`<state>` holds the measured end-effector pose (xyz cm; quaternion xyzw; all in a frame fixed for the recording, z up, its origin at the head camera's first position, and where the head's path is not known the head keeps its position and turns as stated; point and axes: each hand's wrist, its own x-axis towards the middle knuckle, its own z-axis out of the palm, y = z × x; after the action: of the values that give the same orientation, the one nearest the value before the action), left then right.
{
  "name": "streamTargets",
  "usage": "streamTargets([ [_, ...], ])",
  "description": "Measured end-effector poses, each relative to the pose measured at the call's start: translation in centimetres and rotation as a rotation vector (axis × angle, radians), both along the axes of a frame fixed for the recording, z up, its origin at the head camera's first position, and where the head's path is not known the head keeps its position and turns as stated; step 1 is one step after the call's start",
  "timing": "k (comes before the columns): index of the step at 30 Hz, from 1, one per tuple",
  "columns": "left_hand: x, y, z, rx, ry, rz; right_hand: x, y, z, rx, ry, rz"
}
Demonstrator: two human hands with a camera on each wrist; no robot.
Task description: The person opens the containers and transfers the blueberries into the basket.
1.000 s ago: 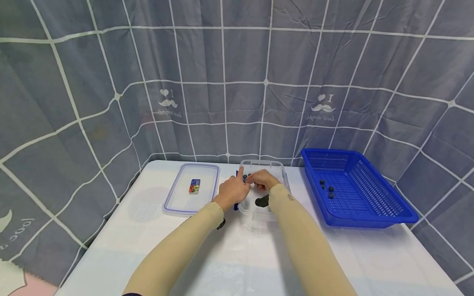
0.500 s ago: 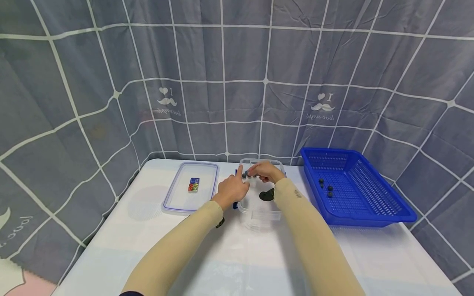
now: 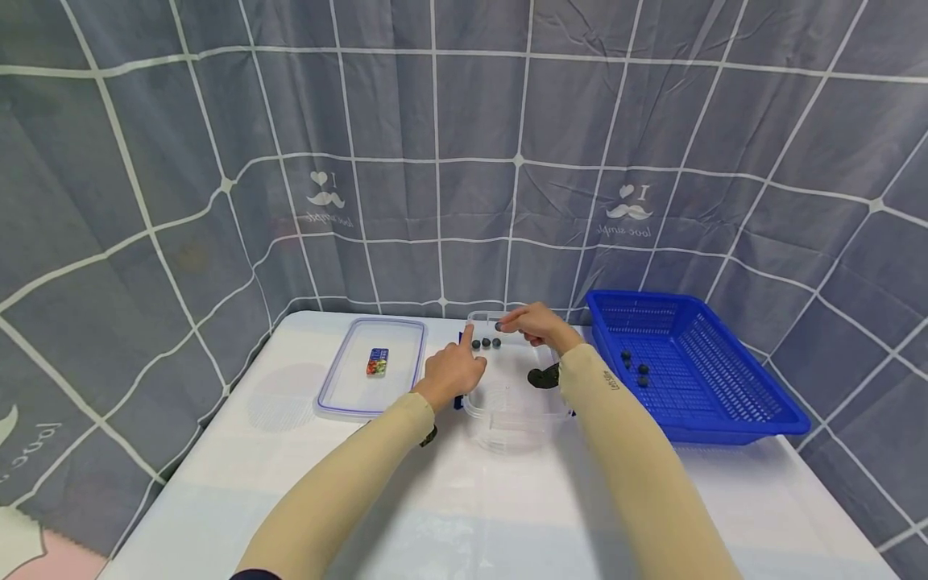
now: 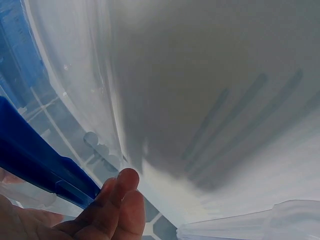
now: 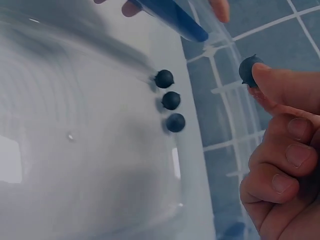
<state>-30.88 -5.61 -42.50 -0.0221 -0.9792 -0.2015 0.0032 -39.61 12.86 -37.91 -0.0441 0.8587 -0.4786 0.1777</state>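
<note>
My right hand (image 3: 538, 324) pinches a blueberry (image 5: 246, 72) between thumb and index finger, over the far wall of a clear plastic box (image 3: 507, 383). Its remaining fingers are curled in. Inside the box, three dark blueberries (image 5: 171, 100) sit in a row along the far end. My left hand (image 3: 453, 374) grips the box's left wall, index finger pointing forward along the rim. Close beside its fingers (image 4: 127, 185), the left wrist view has a dark blue latch (image 4: 40, 155) of the box.
Left of the box lies a clear lid (image 3: 337, 395) with a purple-blue rim, bearing a small printed fruit packet (image 3: 377, 362). To the right stands a blue plastic basket (image 3: 714, 431) with several blueberries in it. A grey checked curtain (image 3: 478, 201) hangs behind the table.
My right hand has lifted away from the far left of the box, up and to the right, with a blueberry in its fingertips. Three berries now show in the row. The left hand stays put.
</note>
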Motion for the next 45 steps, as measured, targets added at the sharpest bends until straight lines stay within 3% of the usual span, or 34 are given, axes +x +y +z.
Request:
streamTargets([
  [7, 0.2, -0.1, 0.0, 0.013, 0.019, -0.015, 0.4, 2.6, 1.7, 0.05, 0.044, 0.037],
  [16, 0.3, -0.3, 0.0, 0.015, 0.027, -0.026, 1.2, 6.1, 3.5, 0.039, 0.058, 0.048],
  [34, 0.4, -0.3, 0.0, 0.037, 0.013, -0.026, 2.6, 13.1, 4.5, 0.033, 0.08, -0.02],
  [45, 0.5, -0.4, 0.1, 0.044, 0.006, -0.032, 3.3, 17.0, 3.4, 0.05, 0.073, -0.061],
])
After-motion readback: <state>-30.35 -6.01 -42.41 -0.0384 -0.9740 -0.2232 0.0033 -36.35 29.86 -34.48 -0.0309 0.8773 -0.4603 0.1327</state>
